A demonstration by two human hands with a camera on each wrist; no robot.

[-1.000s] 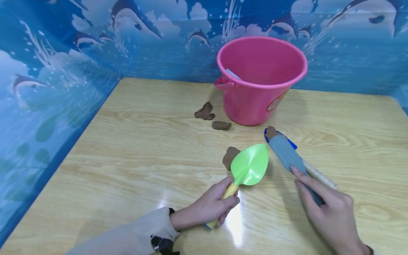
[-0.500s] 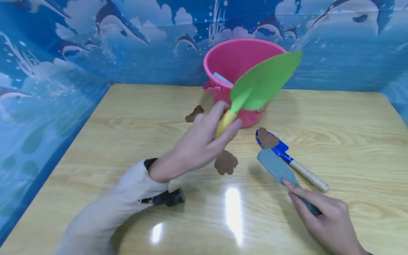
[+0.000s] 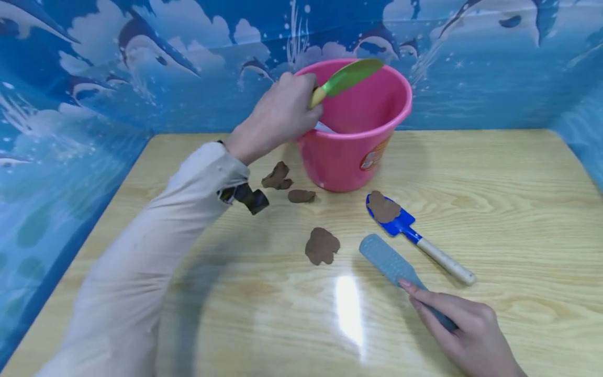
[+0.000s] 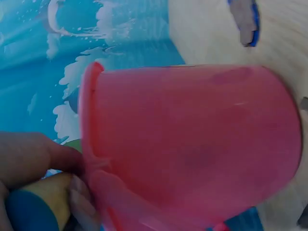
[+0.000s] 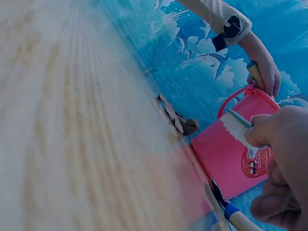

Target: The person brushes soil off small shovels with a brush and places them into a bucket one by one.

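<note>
My left hand (image 3: 280, 110) grips the yellow handle of a green garden trowel (image 3: 353, 77), its leaf-shaped blade over the mouth of a pink bucket (image 3: 332, 162). The handle's blue end (image 4: 31, 211) shows beside the bucket rim in the left wrist view. Low at the right, my right hand (image 3: 471, 330) holds a grey-blue spatula (image 3: 388, 262) with a dotted flat blade, thumb along its handle. Close by lies a blue toy shovel (image 3: 400, 224) with a pale handle, bearing a flat brown clay-like piece (image 3: 383, 208).
Brown clay-like pieces lie on the wooden table (image 3: 509, 209): a flat one (image 3: 322, 246) in the middle, a small oval one (image 3: 301, 196) and an irregular one (image 3: 277, 176) near the bucket. A pale blue object (image 3: 323, 127) shows inside the bucket. Dolphin-print sheeting (image 3: 212, 94) borders the table.
My left hand has lifted the trowel from beside the middle clay piece up to the bucket's mouth. The spatula has drawn back off the blue shovel, leaving its clay piece exposed.
</note>
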